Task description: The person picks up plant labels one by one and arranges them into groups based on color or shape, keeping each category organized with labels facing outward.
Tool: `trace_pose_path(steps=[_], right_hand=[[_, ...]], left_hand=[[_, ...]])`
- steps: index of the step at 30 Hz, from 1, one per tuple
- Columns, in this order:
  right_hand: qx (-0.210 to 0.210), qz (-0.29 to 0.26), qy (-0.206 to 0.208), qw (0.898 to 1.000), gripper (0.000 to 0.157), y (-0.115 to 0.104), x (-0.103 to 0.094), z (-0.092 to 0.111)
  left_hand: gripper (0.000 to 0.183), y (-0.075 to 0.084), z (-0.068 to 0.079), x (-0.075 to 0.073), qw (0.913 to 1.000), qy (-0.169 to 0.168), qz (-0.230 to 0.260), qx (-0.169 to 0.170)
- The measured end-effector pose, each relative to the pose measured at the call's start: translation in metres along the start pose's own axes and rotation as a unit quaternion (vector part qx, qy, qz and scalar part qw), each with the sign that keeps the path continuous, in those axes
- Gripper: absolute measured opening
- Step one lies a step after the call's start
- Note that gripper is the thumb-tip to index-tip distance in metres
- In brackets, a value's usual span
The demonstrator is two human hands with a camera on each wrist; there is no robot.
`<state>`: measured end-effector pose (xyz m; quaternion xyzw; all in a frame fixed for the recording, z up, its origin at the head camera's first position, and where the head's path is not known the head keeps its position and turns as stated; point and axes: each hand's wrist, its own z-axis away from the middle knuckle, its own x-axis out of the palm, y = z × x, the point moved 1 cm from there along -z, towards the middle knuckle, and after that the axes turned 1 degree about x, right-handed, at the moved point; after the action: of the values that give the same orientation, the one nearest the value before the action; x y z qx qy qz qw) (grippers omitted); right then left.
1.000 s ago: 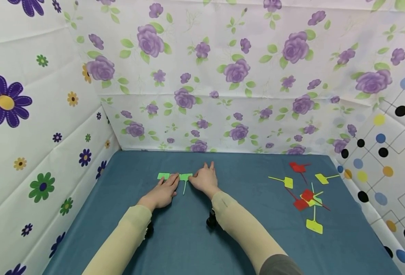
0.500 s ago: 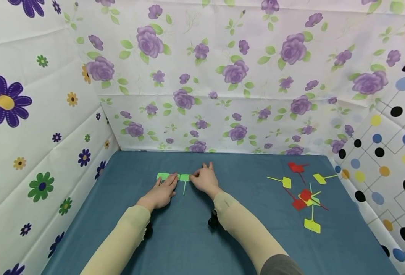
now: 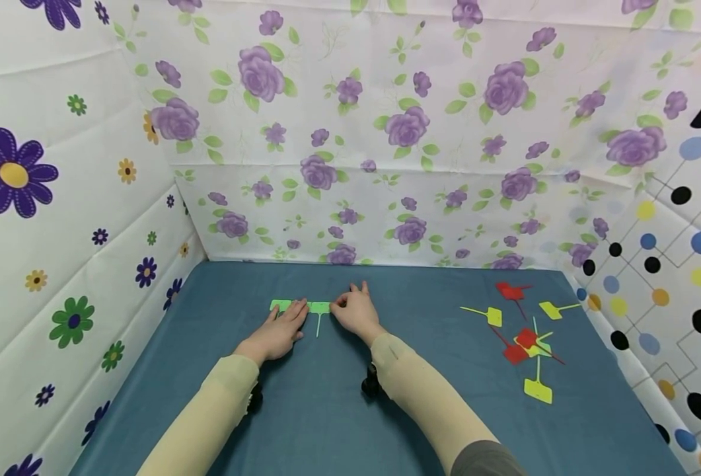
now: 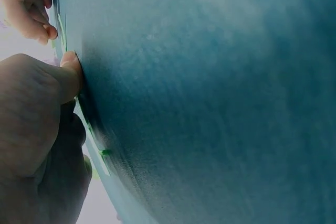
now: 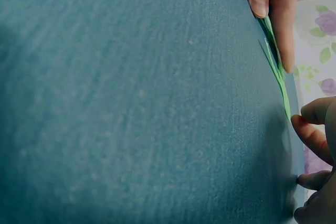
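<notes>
Two flat green cable-tie tags lie side by side on the blue cloth, the left tag partly under my left hand and the right tag with its thin tail toward me. My left hand rests over them with fingers stretched out, pressing near where they meet. In the left wrist view its thumb touches down at the tags' edge. My right hand pinches the right tag's outer end between thumb and index finger, its other fingers extended. The right wrist view shows those fingertips at the green strip's end.
To the right lie several loose tags: a red tag, a yellow tag, another yellow tag, a nearer yellow tag and an overlapping red-and-green pile. Patterned cloth walls enclose the table at the back and sides.
The head view has shifted slightly. The right tag sits a touch closer against the left one; both hands stay almost in place.
</notes>
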<state>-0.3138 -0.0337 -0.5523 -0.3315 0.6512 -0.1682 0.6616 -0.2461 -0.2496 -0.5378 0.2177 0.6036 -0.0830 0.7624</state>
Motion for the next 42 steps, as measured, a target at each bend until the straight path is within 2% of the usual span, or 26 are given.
trace_pose_path(steps=[20, 29, 42], right_hand=[[-0.027, 0.001, -0.001, 1.0, 0.021, 0.006, -0.0025, -0.0027], [-0.017, 0.001, 0.002, 1.0, 0.023, 0.0037, -0.0077, -0.002], [-0.016, 0.007, 0.005, 1.0, 0.023, 0.0025, -0.0078, -0.0017]], left_hand=[[0.062, 0.0028, 0.0006, -0.0007, 0.9999, 0.001, -0.013, 0.004], [0.061, 0.001, -0.0019, 0.0025, 0.999, 0.018, -0.037, 0.016], [0.059, 0.0015, -0.0022, 0.0073, 0.9975, 0.029, -0.063, 0.014]])
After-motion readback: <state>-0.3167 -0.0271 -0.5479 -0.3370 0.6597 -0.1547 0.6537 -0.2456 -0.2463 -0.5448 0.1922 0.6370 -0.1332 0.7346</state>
